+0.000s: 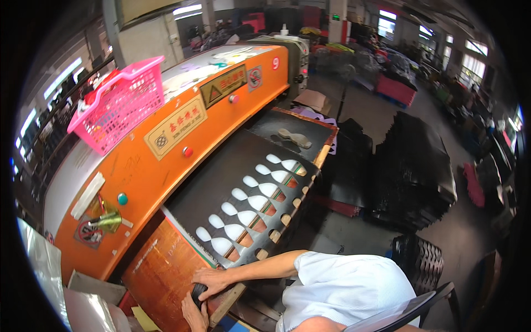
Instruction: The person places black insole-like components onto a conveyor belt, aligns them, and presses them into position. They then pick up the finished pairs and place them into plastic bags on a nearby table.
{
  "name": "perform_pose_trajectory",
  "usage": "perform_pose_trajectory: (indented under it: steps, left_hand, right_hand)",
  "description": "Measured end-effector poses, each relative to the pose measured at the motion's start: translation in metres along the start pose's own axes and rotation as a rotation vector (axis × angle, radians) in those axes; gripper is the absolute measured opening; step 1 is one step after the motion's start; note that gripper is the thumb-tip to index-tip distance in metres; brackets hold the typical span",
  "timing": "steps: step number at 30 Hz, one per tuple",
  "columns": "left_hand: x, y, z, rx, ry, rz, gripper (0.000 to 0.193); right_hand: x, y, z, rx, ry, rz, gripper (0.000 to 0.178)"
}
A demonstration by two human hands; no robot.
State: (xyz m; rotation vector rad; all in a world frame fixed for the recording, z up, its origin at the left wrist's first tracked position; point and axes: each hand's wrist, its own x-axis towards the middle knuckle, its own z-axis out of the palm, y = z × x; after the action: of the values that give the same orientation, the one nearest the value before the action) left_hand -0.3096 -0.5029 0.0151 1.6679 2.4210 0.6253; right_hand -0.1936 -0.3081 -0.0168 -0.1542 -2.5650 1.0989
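My left hand (193, 314) and my right hand (213, 281) are close together over the wooden board at the lower middle. Between them is a small dark stack of thin pieces (198, 292), with fingers curled against it from both sides; its full shape is hidden. Beyond my right hand, a black sheet (204, 177) lies on the press bed. A row of sole-shaped cut-outs (238, 213) runs along its right edge, mostly showing white. Farther back, a sole-shaped cutting die (295, 138) rests on the dark surface.
An orange press beam (121, 177) with buttons spans the bed on the left. On top sits a pink plastic basket (119, 105). Tall piles of black sheets (415, 171) stand on the floor at right. A stack of perforated black sheet scraps (423, 263) is nearer.
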Motion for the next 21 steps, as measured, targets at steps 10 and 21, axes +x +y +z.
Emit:
perform_pose_trajectory:
  steps: [10, 21]
  left_hand:
    - [0.012, 0.015, -0.004, -0.067, 0.007, -0.096, 0.071]
    - [0.008, 0.014, -0.013, -0.086, 0.082, -0.064, 0.056]
  right_hand:
    - [0.009, -0.002, 0.025, 0.350, 0.385, 0.245, 0.038]
    - [0.022, -0.019, 0.017, 0.058, 0.222, 0.210, 0.039]
